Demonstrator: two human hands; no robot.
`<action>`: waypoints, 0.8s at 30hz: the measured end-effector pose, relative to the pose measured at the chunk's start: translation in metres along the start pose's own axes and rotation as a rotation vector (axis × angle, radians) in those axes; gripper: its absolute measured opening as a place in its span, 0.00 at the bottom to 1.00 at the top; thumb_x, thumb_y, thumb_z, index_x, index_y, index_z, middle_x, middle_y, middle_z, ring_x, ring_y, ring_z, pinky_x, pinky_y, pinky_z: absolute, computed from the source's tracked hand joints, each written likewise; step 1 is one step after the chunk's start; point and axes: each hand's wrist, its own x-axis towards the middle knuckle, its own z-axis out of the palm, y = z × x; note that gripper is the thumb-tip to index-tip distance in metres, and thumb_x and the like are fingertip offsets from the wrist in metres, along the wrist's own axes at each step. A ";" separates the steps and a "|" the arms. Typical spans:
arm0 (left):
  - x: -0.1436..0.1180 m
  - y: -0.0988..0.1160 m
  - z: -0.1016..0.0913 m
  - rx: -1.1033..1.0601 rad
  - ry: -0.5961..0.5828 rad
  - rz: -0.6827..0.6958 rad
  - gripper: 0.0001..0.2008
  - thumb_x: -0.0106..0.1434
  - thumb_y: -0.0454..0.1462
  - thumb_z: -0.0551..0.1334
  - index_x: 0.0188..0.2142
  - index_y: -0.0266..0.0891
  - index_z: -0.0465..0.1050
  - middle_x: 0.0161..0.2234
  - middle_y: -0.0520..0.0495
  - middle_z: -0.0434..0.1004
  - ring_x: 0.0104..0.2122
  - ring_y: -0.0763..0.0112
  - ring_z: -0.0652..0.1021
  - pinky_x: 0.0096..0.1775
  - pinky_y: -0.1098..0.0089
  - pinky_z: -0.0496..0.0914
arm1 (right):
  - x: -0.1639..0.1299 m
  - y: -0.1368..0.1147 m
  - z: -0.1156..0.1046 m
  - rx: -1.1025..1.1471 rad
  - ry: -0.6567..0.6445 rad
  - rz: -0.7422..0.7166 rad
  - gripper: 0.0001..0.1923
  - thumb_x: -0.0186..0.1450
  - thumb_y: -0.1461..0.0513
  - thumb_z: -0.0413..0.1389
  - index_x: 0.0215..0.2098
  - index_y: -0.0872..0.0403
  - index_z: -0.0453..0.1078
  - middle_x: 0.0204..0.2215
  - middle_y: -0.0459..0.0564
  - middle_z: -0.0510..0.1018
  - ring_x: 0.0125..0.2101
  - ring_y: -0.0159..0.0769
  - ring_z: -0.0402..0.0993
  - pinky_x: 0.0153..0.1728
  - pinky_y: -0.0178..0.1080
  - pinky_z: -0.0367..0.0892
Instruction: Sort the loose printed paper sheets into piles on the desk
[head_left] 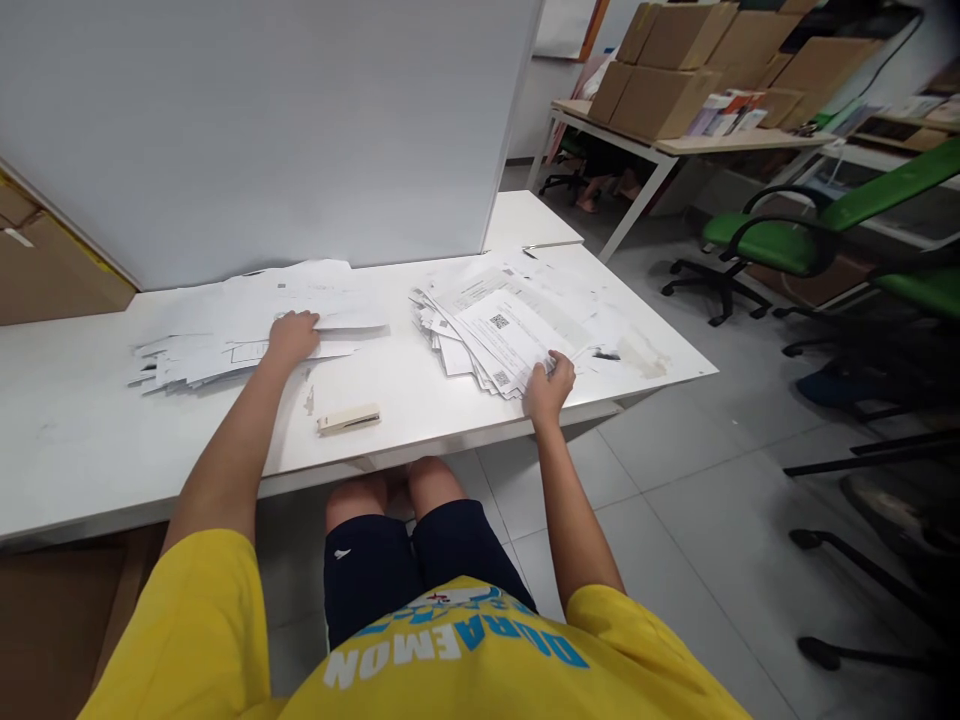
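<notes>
Yellow shirt (450,660); printed sheets (502,335) fanned toward right hand (550,385).

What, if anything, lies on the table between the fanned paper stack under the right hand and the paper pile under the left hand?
Only a cream stapler lies near the gap, toward the front edge; the direct line from fanned stack to left pile is bare table.

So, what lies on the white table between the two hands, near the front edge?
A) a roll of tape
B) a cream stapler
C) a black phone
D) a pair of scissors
B: a cream stapler lies on the table, between the left hand and the right hand.
</notes>
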 end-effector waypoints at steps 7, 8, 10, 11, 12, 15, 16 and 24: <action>-0.048 0.012 -0.024 0.038 0.143 -0.085 0.28 0.65 0.34 0.47 0.62 0.31 0.68 0.50 0.30 0.78 0.46 0.44 0.78 0.45 0.53 0.67 | -0.013 -0.015 -0.010 0.068 0.069 -0.056 0.19 0.62 0.61 0.44 0.48 0.54 0.68 0.52 0.59 0.74 0.56 0.45 0.68 0.61 0.53 0.60; -0.062 0.021 -0.026 0.050 0.165 -0.070 0.28 0.65 0.33 0.47 0.62 0.30 0.67 0.49 0.29 0.78 0.46 0.43 0.78 0.45 0.52 0.67 | -0.023 -0.021 -0.013 0.105 0.086 -0.084 0.19 0.63 0.60 0.43 0.48 0.54 0.68 0.51 0.59 0.75 0.56 0.45 0.68 0.61 0.53 0.60; -0.092 0.039 -0.028 0.050 0.205 -0.025 0.27 0.65 0.32 0.47 0.61 0.29 0.67 0.47 0.29 0.78 0.46 0.44 0.78 0.48 0.52 0.66 | -0.049 -0.039 -0.017 0.221 0.029 -0.097 0.18 0.65 0.56 0.43 0.47 0.54 0.68 0.49 0.60 0.76 0.54 0.44 0.70 0.59 0.52 0.63; -0.106 0.047 -0.027 0.040 0.226 0.003 0.27 0.65 0.31 0.47 0.61 0.29 0.67 0.47 0.29 0.78 0.47 0.46 0.78 0.49 0.52 0.66 | -0.064 -0.050 -0.018 0.304 -0.054 -0.058 0.18 0.66 0.54 0.43 0.45 0.54 0.68 0.47 0.60 0.76 0.52 0.44 0.72 0.57 0.51 0.65; -0.119 0.054 -0.026 0.026 0.244 0.035 0.27 0.64 0.31 0.47 0.61 0.29 0.68 0.47 0.30 0.78 0.48 0.47 0.78 0.51 0.53 0.66 | -0.078 -0.061 -0.018 0.398 -0.207 0.014 0.19 0.66 0.52 0.44 0.45 0.53 0.68 0.47 0.59 0.77 0.51 0.44 0.73 0.56 0.50 0.67; -0.148 0.065 -0.021 -0.024 0.265 0.149 0.28 0.63 0.30 0.49 0.61 0.33 0.69 0.50 0.33 0.78 0.51 0.50 0.77 0.56 0.53 0.64 | -0.104 -0.094 -0.011 0.736 -0.774 0.343 0.26 0.62 0.44 0.52 0.50 0.51 0.67 0.52 0.58 0.76 0.52 0.46 0.75 0.52 0.49 0.72; -0.154 0.067 -0.019 -0.041 0.252 0.197 0.28 0.62 0.30 0.50 0.61 0.35 0.69 0.51 0.35 0.78 0.52 0.50 0.77 0.57 0.53 0.64 | -0.105 -0.103 -0.006 0.820 -0.905 0.447 0.28 0.61 0.41 0.53 0.50 0.51 0.67 0.52 0.58 0.76 0.53 0.47 0.75 0.52 0.49 0.73; -0.160 0.037 -0.012 -0.175 0.074 0.427 0.25 0.65 0.43 0.52 0.60 0.44 0.69 0.60 0.44 0.73 0.66 0.55 0.64 0.67 0.52 0.53 | -0.066 -0.124 0.054 0.840 -1.138 0.665 0.18 0.57 0.60 0.59 0.46 0.55 0.68 0.39 0.54 0.82 0.47 0.48 0.77 0.50 0.51 0.75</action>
